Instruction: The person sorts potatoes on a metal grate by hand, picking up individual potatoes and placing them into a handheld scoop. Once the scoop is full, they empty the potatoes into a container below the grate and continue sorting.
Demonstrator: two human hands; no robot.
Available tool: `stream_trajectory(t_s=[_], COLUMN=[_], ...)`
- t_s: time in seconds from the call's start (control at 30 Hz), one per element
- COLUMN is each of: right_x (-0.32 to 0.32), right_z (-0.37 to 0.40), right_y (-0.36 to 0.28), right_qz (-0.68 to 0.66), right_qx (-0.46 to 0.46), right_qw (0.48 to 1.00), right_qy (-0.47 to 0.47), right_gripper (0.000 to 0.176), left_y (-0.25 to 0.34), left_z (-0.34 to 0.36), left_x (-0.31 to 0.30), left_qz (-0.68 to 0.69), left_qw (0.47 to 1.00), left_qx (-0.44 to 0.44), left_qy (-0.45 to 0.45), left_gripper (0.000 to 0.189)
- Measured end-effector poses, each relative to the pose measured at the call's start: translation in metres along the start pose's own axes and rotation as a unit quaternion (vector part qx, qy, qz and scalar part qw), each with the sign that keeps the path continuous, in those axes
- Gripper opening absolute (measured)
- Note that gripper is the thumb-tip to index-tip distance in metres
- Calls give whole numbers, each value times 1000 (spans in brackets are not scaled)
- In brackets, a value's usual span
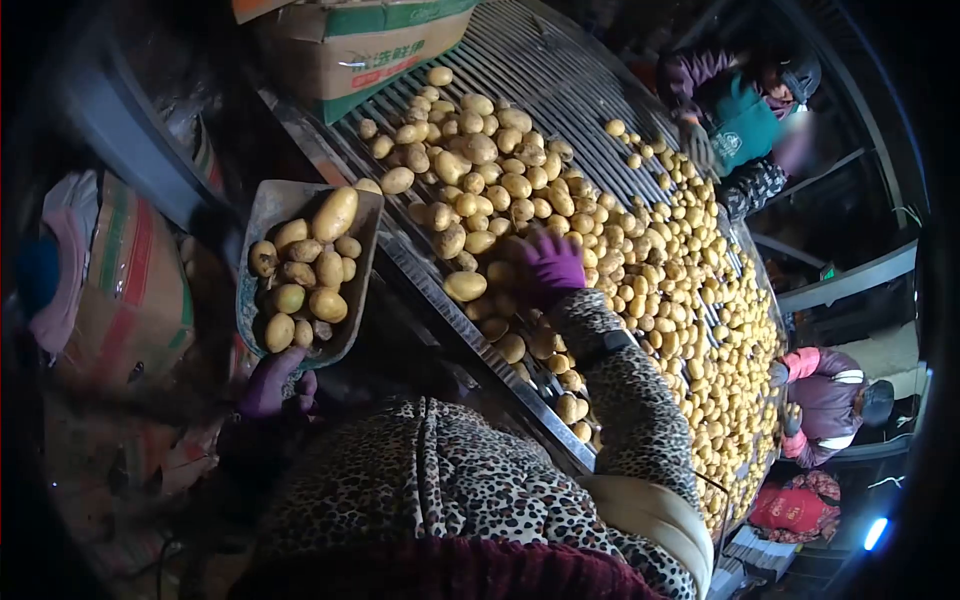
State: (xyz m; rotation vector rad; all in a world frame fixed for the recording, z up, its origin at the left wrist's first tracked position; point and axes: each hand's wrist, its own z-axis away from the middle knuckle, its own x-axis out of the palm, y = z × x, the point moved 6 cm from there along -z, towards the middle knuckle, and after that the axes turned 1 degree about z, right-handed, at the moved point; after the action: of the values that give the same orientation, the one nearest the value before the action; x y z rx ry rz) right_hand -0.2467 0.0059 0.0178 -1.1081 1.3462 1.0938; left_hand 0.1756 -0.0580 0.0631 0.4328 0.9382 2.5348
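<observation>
My left hand (268,388), in a purple glove, grips the near rim of a grey plastic basin (371,225). Several potatoes (327,268) of mixed sizes lie in the basin, one large and long near its far end. My right hand (552,266), also gloved in purple, rests among loose potatoes (480,150) on the slatted sorting table. Its fingers look spread over them, and I see nothing held. Part of that hand is in shadow.
The slatted metal table (545,60) has a raised edge (440,300) beside me. A cardboard box (370,50) stands at its upper end, and another carton (130,290) is at left. Co-workers (745,125) stand along the far side, one with a hand over the slats.
</observation>
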Motion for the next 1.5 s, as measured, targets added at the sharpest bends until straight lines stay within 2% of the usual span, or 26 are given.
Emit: stream_trajectory(t_s=[0.07,0.13,0.2,0.27,0.3,0.33,0.4,0.43,0.47,0.53,0.63,0.67,0.8,0.87,0.9,0.97,1.03,1.07,1.1,1.17,1.27,1.3,1.33,1.37,1.43,1.5], right_x=[-13,-14,-27,-5,-14,-28,-63,-67,-75,-52,-1,-4,-10,-55,-48,-11,7,10,0,-22,-39,-41,-36,-24,-15,-4], right_z=[14,26,27,12,-11,-39,-97,-124,-146,-188,-227,-230,-222,-199,-182,-150,-110,-91,-89,-93,-153,-177,-208,-226,-265,-282], right_y=[44,82,97,114,97,72,-9,-49,-90,-141,-153,-151,-75,-23,7,69,117,134,132,117,64,33,-3,-39,-114,-125], right_qz=[29,12,-64,5,-4,-15,-7,-68,-57,-59,4,25,28,-107,-227,-446,-322,-84,-41,37,76,-33,-90,-53,-27,-40], right_qx=[74,133,205,189,154,121,-21,-70,-132,-177,-169,-146,-65,-23,6,56,120,154,159,169,47,11,-26,-123,-147,-150], right_qw=[995,981,917,958,977,990,1000,995,990,981,976,980,993,974,952,873,908,943,946,944,990,999,990,991,987,983], right_qy=[-62,-138,-336,-214,-145,-73,21,10,-9,-54,-140,-130,-91,-197,-203,-191,-239,-282,-279,-280,-108,-39,-102,-21,-55,-97], right_gripper=[64,62,60,58,58,57,53,62,65,64,60,56,54,54,53,52,54,57,58,62,62,65,63,66,71,74], left_y=[4,-5,-5,-9,-15,-13,0,10,16,22,24,25,30,32,34,35,33,34,34,37,41,43,47,50,57,61], left_z=[3,-14,-18,-24,-27,-27,-24,-20,-20,-22,-30,-32,-43,-47,-46,-49,-50,-51,-54,-57,-62,-64,-69,-74,-78,-81], left_x=[13,3,-4,-20,-27,-26,-17,-9,-5,-4,-7,-6,-1,2,2,1,-3,-5,-7,-9,-14,-14,-13,-10,-7,-4], left_qz=[81,75,64,-30,-81,-84,-42,5,27,41,43,46,43,38,35,30,33,32,32,30,33,34,34,30,22,11], left_qw=[996,997,998,993,985,983,988,990,991,991,993,993,994,994,994,993,993,993,993,993,992,993,993,994,995,996], left_qx=[-11,-4,17,110,149,158,147,130,118,107,100,94,84,87,88,99,100,100,104,107,105,103,100,96,90,80], left_qy=[19,-4,-7,-27,-39,-29,14,48,58,61,55,55,52,52,51,50,47,47,47,48,54,53,52,49,45,46], left_gripper=[28,29,30,34,37,38,38,37,36,36,35,35,34,34,33,33,33,32,32,32,32,32,31,31,31,31])
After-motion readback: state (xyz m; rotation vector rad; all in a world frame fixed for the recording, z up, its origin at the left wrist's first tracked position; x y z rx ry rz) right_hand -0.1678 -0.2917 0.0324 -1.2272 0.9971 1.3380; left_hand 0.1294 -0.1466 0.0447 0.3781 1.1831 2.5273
